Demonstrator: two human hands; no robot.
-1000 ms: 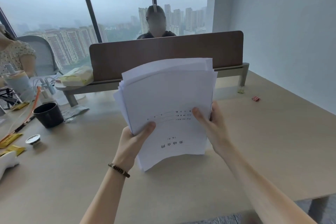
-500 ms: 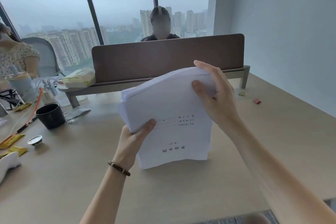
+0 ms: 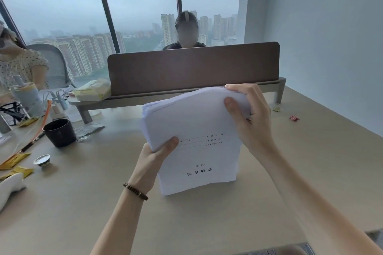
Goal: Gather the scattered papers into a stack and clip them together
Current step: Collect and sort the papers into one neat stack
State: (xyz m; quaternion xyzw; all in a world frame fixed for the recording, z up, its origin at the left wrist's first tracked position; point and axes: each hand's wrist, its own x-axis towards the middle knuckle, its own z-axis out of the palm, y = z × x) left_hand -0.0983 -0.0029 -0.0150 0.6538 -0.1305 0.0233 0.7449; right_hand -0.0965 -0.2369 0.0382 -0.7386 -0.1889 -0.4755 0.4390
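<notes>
Paper stack (image 3: 196,141) upright, bottom edge on counter (image 3: 310,172) | left hand (image 3: 154,161) grip clamped on left edge | right hand (image 3: 248,118) grip clamped over top right corner | black cup (image 3: 59,132) at left, contents not visible | binder clips (image 3: 294,118) far right, apart from stack

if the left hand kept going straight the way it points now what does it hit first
The left hand already grips the paper stack at its left edge. Pushed on up and away, it would probably meet the brown desk divider next, though depth is hard to judge.
</notes>
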